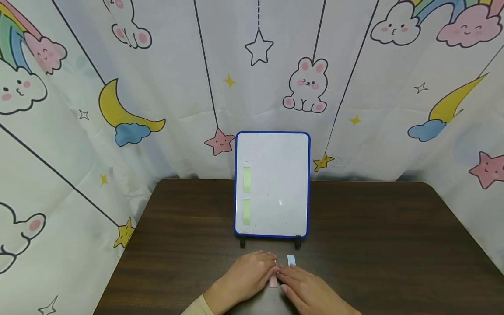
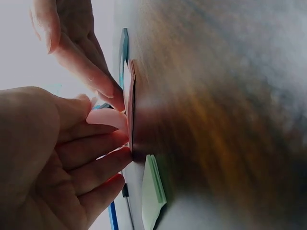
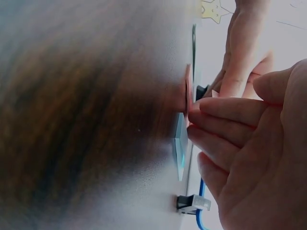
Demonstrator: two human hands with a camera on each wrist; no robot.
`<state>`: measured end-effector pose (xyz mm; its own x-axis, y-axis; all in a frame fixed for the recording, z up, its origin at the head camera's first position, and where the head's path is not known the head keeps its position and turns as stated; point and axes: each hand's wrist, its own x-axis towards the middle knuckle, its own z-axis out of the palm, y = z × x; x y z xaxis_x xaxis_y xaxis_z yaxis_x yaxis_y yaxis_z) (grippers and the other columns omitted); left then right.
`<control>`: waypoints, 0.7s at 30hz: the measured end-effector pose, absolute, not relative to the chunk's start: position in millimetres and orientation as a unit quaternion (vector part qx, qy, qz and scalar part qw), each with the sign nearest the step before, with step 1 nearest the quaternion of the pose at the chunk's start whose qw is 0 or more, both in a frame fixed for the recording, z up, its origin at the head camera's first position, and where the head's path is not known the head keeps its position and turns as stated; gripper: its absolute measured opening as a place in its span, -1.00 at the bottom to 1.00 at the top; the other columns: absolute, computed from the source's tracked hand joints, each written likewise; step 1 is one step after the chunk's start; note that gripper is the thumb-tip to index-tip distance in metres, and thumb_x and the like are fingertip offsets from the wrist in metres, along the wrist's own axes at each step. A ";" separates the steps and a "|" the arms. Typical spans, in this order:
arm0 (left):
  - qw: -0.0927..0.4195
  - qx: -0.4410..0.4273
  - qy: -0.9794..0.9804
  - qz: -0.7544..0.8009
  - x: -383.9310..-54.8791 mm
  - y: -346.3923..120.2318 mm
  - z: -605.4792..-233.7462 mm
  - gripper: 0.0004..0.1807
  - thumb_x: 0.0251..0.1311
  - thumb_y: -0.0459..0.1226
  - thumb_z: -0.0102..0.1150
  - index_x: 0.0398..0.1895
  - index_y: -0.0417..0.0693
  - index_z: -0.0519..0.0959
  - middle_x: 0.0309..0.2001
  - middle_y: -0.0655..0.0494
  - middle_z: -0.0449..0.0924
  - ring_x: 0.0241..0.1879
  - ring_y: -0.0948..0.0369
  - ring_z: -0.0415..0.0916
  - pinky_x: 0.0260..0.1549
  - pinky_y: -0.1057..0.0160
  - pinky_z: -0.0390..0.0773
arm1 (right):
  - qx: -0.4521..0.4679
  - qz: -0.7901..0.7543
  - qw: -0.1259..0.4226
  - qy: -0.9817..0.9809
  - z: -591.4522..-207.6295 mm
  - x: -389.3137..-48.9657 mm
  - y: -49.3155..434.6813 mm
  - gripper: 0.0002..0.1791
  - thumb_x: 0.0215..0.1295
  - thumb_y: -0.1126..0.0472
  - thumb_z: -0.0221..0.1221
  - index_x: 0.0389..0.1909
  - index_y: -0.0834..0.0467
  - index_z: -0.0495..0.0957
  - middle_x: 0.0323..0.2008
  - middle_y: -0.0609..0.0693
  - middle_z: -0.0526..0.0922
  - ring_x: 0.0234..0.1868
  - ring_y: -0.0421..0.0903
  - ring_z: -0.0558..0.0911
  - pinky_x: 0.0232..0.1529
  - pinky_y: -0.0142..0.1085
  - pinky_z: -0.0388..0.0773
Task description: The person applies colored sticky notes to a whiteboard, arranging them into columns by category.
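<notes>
In the head view a stack of narrow pink sticky notes (image 1: 273,281) lies on the dark table, partly covered by both hands. My left hand (image 1: 250,274) pinches the lifted end of a pink sticky note (image 2: 106,116) between thumb and forefinger; it curls up from the stack in the left wrist view. Extended fingertips of my right hand (image 1: 309,287) rest at the stack's right side. Just beyond them lies a light blue stack of sticky notes (image 1: 291,260). A light green stack (image 2: 152,194) shows in the left wrist view, hidden by the left hand in the head view.
Behind the hands a blue-framed whiteboard (image 1: 279,183) stands upright on black feet (image 1: 297,242). Along its left side are an upper green strip (image 1: 246,179) and a lower green strip (image 1: 246,212). A patterned curtain (image 1: 177,87) surrounds the table (image 1: 374,245).
</notes>
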<state>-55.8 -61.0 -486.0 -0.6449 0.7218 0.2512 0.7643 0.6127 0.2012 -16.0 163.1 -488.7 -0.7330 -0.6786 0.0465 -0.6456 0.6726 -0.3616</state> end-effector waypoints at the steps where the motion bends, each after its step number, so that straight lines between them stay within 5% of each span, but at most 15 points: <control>1: 0.070 -0.415 -0.895 -0.147 -55.8 -61.0 -485.7 -0.70 0.52 -0.14 0.04 -0.05 -0.01 0.75 0.02 0.16 0.77 0.09 0.26 0.69 0.17 0.22 0.64 | -0.362 -0.179 0.042 0.914 -489.0 -15.8 163.1 -0.52 0.65 -0.02 -0.13 0.34 0.10 0.54 0.32 -0.08 0.60 0.33 0.02 0.59 0.27 0.03 0.59; 11: 0.054 -0.423 -0.892 -0.151 -56.9 -62.3 -485.1 -0.71 0.25 -0.22 0.24 -0.01 -0.08 0.74 0.05 0.11 0.75 0.11 0.27 0.68 0.23 0.17 0.62 | -0.359 -0.175 0.047 0.916 -487.9 -15.2 163.5 -0.51 0.66 -0.04 -0.15 0.35 0.08 0.53 0.35 -0.05 0.57 0.33 0.03 0.59 0.26 0.03 0.60; 16: 0.060 -0.415 -0.895 -0.150 -56.2 -61.1 -485.1 -0.73 0.46 -0.21 0.08 -0.02 -0.06 0.75 0.04 0.14 0.76 0.11 0.27 0.68 0.22 0.18 0.62 | -0.371 -0.168 0.025 0.913 -489.1 -15.6 161.6 -0.54 0.65 0.00 -0.11 0.32 0.09 0.56 0.30 -0.06 0.62 0.32 -0.01 0.60 0.25 0.01 0.61; 21: 0.062 -0.410 -0.899 -0.139 -56.0 -60.0 -484.4 -0.71 0.48 -0.18 0.07 0.00 -0.06 0.74 0.04 0.14 0.76 0.10 0.24 0.69 0.19 0.20 0.63 | -0.381 -0.163 0.001 0.910 -491.0 -16.0 160.6 -0.56 0.63 0.03 -0.07 0.29 0.12 0.58 0.30 -0.02 0.62 0.33 -0.05 0.59 0.24 -0.03 0.62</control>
<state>-56.0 -60.0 -484.4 -0.6562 0.7203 0.2250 0.7546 0.6254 0.1986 -16.0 160.6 -491.0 -0.7092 -0.6943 0.1225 -0.6938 0.6562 -0.2968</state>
